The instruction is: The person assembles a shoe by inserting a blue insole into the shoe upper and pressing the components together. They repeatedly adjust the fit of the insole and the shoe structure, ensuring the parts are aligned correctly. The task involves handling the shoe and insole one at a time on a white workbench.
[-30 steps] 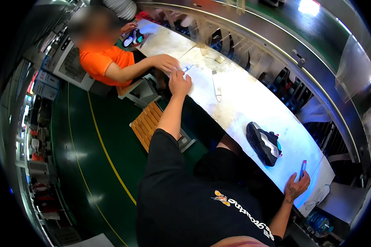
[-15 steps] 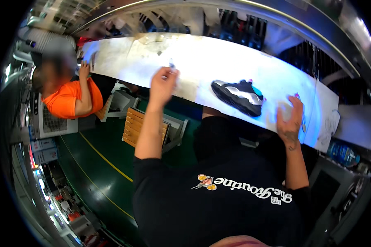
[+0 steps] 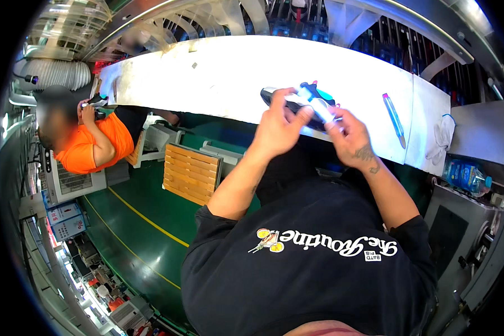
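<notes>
Black shoe [image 3: 267, 97] lies beyond left hand [image 3: 280, 130] (hold unclear); right hand [image 3: 351, 140] pinches a bright tube [image 3: 320, 108], apparently a handling step, next needing steadiness.

Stretches as 1 long white worktable [image 3: 235, 70], seamed at right. Carries 1 slim blue tool [image 3: 395, 120], pink-ended, 1 white glove [image 3: 442, 139] at the right end, 1 small grey scrap [image 3: 194, 65] at left. Has 1 partly hidden black sneaker [image 3: 267, 97] along the near edge.

Your shoe [image 3: 269, 98], black with white and teal parts, partly hidden, lengthwise left to right, near you, the slim tube [image 3: 321, 107] you hold, bright white-blue, blurred, slanting across it, far end leftward, near end rightward
</notes>
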A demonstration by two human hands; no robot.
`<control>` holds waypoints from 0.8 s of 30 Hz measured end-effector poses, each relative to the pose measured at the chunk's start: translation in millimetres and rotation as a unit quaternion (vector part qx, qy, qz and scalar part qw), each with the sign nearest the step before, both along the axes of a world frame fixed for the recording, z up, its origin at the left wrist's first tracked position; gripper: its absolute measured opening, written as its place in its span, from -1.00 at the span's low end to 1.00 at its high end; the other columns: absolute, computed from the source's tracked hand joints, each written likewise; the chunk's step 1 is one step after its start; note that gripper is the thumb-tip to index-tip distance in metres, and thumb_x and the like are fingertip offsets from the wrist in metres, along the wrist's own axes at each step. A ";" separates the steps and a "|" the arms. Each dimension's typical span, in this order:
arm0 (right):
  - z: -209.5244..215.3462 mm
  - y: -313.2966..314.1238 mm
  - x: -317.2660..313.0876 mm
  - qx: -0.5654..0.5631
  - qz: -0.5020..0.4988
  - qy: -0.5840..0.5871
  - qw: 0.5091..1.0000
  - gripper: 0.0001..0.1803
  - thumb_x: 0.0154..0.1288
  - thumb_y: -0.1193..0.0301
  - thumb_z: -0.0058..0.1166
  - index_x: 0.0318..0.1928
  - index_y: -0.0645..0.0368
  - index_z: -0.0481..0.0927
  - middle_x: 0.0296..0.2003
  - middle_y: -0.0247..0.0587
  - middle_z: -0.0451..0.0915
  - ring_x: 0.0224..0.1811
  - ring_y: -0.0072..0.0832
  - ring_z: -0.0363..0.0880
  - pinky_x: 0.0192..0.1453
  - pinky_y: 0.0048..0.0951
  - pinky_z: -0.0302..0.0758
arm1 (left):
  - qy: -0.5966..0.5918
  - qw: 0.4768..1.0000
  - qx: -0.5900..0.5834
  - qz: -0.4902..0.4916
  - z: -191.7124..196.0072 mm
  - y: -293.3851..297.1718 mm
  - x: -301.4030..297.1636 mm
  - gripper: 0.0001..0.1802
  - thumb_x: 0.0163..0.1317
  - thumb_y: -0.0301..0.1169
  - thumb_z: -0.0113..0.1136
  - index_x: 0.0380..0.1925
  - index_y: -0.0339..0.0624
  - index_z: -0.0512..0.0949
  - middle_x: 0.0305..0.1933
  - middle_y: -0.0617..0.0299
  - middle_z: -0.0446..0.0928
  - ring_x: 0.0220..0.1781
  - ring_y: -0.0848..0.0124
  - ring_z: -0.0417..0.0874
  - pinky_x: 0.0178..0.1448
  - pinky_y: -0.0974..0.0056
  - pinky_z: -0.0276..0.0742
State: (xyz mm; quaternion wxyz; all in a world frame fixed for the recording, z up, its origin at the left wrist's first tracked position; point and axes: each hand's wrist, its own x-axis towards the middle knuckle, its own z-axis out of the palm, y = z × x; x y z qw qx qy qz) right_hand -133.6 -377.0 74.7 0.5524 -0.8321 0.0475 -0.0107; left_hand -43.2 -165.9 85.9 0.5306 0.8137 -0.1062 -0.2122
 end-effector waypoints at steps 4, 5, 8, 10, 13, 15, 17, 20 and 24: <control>-7.4 -29.2 13.4 0.038 -0.047 -0.061 0.996 -0.66 0.66 0.40 -0.03 0.30 0.20 0.58 -0.08 -0.08 0.75 0.00 -0.38 0.77 0.22 -0.31 0.60 | 0.021 0.998 0.058 0.024 -13.5 8.9 16.4 -0.13 0.52 -0.06 0.32 0.64 -0.08 0.12 -0.49 0.12 0.65 -0.53 0.31 0.73 -0.33 0.16 0.69; -3.7 -32.8 16.0 0.034 -0.039 -0.032 0.998 -0.68 0.66 0.39 -0.02 0.27 0.19 0.60 -0.08 -0.09 0.75 0.00 -0.38 0.76 0.22 -0.31 0.60 | 0.067 0.996 0.050 0.026 -11.7 7.4 17.3 -0.11 0.52 -0.07 0.32 0.65 -0.07 0.09 -0.50 0.13 0.64 -0.56 0.31 0.73 -0.34 0.17 0.69; 11.8 -28.8 26.1 0.010 -0.039 -0.015 0.999 -0.76 0.63 0.34 0.08 0.06 0.20 0.71 -0.11 -0.12 0.76 -0.06 -0.38 0.75 0.17 -0.31 0.61 | 0.080 0.994 0.007 0.071 -24.6 4.3 16.2 -0.24 0.52 -0.21 0.33 0.54 -0.08 0.14 -0.49 0.17 0.66 -0.59 0.40 0.69 -0.46 0.28 0.62; 13.4 -24.8 31.2 -0.008 -0.049 -0.021 0.999 -0.75 0.59 0.29 0.15 -0.01 0.23 0.72 -0.16 -0.12 0.78 -0.10 -0.37 0.76 0.11 -0.30 0.63 | 0.067 0.994 -0.030 0.077 -31.7 4.3 8.9 -0.35 0.49 -0.34 0.36 0.42 -0.08 0.21 -0.47 0.17 0.67 -0.57 0.45 0.70 -0.48 0.32 0.60; 11.5 -22.6 39.4 -0.012 -0.054 -0.041 0.998 -0.73 0.48 0.26 0.28 -0.13 0.25 0.73 -0.31 -0.12 0.78 -0.23 -0.36 0.77 -0.06 -0.31 0.64 | 0.056 0.990 -0.102 0.079 -52.1 8.4 -5.1 -0.33 0.52 -0.48 0.34 0.42 -0.02 0.12 -0.31 0.08 0.68 -0.48 0.38 0.75 -0.43 0.33 0.67; 19.4 -23.5 43.2 -0.045 -0.035 -0.046 0.997 -0.75 0.46 0.28 0.29 -0.16 0.25 0.73 -0.35 -0.11 0.77 -0.28 -0.36 0.77 -0.10 -0.33 0.63 | 0.039 0.981 -0.162 0.099 -71.1 12.1 -15.7 -0.31 0.51 -0.51 0.33 0.42 -0.01 0.10 -0.18 -0.01 0.68 -0.42 0.33 0.78 -0.35 0.30 0.74; 28.9 -21.5 45.0 -0.056 -0.013 -0.049 0.997 -0.77 0.41 0.29 0.29 -0.21 0.25 0.71 -0.42 -0.07 0.74 -0.38 -0.33 0.75 -0.17 -0.31 0.62 | 0.003 0.972 -0.211 0.100 -90.6 13.4 -21.1 -0.30 0.50 -0.55 0.32 0.42 0.01 0.08 -0.07 -0.07 0.68 -0.35 0.30 0.80 -0.28 0.27 0.80; 33.8 -18.7 45.6 -0.085 0.022 -0.045 0.995 -0.77 0.41 0.30 0.29 -0.23 0.25 0.70 -0.43 -0.02 0.72 -0.40 -0.27 0.74 -0.21 -0.28 0.61 | -0.044 0.961 -0.256 0.092 -103.8 14.5 -25.3 -0.30 0.49 -0.58 0.33 0.40 -0.01 0.09 0.02 -0.09 0.66 -0.25 0.30 0.81 -0.20 0.24 0.84; 32.8 -17.5 49.0 -0.096 0.046 -0.049 0.993 -0.76 0.39 0.30 0.30 -0.24 0.25 0.68 -0.44 0.01 0.71 -0.41 -0.23 0.74 -0.24 -0.27 0.61 | -0.033 0.953 -0.284 0.100 -106.0 13.9 -27.3 -0.32 0.47 -0.58 0.36 0.38 -0.07 0.13 0.02 -0.04 0.65 -0.18 0.34 0.81 -0.15 0.25 0.86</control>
